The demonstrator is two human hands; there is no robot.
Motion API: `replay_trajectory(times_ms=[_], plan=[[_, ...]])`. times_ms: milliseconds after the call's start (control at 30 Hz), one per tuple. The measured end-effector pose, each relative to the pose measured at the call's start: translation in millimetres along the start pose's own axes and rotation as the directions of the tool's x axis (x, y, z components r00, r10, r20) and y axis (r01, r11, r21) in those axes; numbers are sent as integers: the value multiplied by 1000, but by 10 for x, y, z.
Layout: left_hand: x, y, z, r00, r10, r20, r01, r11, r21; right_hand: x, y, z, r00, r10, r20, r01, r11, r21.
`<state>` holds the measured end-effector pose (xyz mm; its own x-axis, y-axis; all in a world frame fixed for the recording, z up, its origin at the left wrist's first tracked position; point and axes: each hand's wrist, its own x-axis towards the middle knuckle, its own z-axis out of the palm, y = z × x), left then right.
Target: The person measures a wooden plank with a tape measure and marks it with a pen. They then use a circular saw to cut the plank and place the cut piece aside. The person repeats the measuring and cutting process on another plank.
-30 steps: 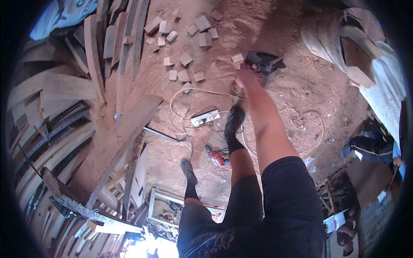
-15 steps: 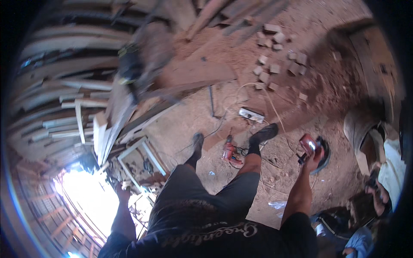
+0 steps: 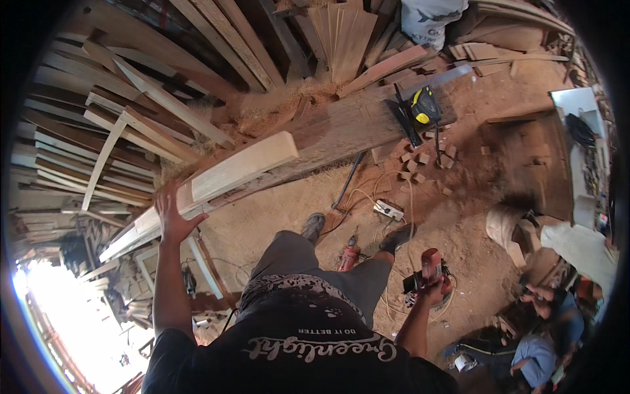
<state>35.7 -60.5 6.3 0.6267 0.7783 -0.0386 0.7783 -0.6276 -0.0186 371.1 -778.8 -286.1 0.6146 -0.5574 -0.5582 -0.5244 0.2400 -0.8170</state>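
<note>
On the bench (image 3: 341, 128), which is of dark wood and looks rough and dusty, there is a pale plank (image 3: 246, 164) of smooth, matt wood, and also a yellow-and-black tool (image 3: 425, 105) that seems to be of hard plastic. On the near side of the bench, the red tool (image 3: 431, 261) has a rather glossy shell, the power strip (image 3: 388, 210) looks like smooth white plastic, and the shirt (image 3: 295, 322) is matt black cloth. Beyond the bench, the boards (image 3: 338, 49) are bare, unpolished wood.
</note>
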Motion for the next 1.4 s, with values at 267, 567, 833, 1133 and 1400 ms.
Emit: replay_trajectory(times_ms=[267,567,833,1133,1400], plan=[[564,-208,106,946,144,290,-102,983,-155,-1340,-45,-89,981,-66,182,81,994,-74],[522,-161,-110,933,172,317,-109,972,-207,-2010,938,-458,935,-51,352,185,915,-359],[474,-226,-58,935,272,229,-229,953,-196,-2737,1366,-997,848,-107,519,417,739,-529],[2405,-637,503,861,356,363,-16,732,-681,-3057,1447,-1701,877,-33,479,449,406,-796],[3177,-300,3459,469,378,798,-388,900,-199,-4052,1181,-1050,945,326,9,-142,437,-888]])
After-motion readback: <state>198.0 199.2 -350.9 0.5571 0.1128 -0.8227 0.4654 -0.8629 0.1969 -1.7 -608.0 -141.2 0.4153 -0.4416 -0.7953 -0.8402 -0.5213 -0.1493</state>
